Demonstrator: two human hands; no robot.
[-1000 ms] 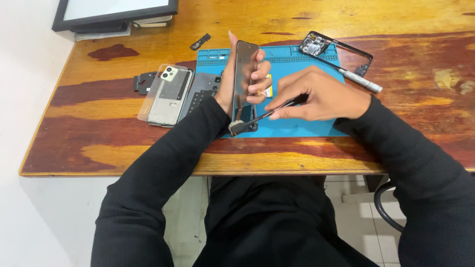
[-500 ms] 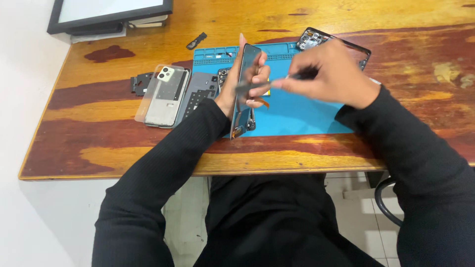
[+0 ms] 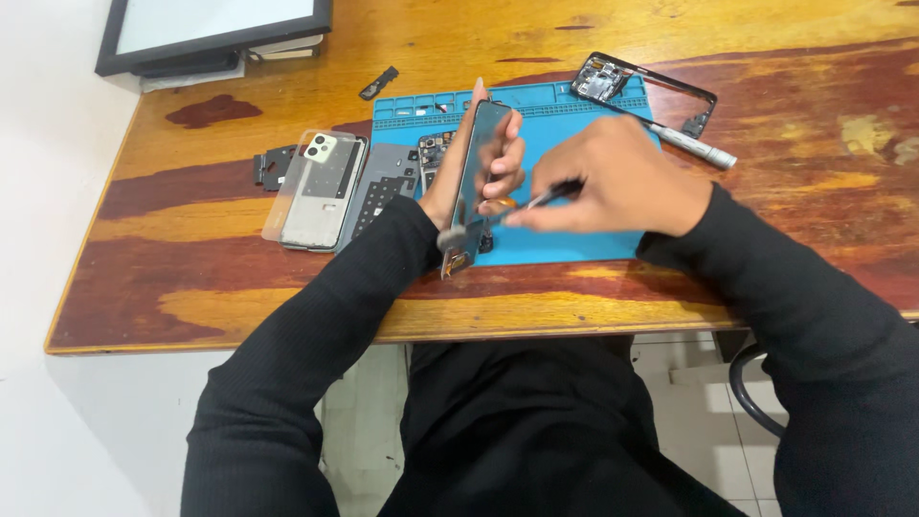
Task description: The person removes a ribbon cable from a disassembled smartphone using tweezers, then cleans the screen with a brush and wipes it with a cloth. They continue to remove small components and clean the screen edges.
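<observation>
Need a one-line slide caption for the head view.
Left hand holds a phone screen panel on edge; right hand works tweezers against it.

Worn wooden table (image 3: 239, 287): blue mat (image 3: 613, 144) centre; phone back (image 3: 316, 187) at 9 o'clock; frame (image 3: 708, 101) at 2; monitor (image 3: 211, 29) at 11.

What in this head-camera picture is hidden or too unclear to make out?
- Tool tip: too small and blurred in the head view; where it touches the phone screen panel is unclear.
- Panel's far face: turned edge-on, covered by the left hand.
- Right hand: its back hides the grip on the tool.
- Monitor: cut off by the top edge.
</observation>
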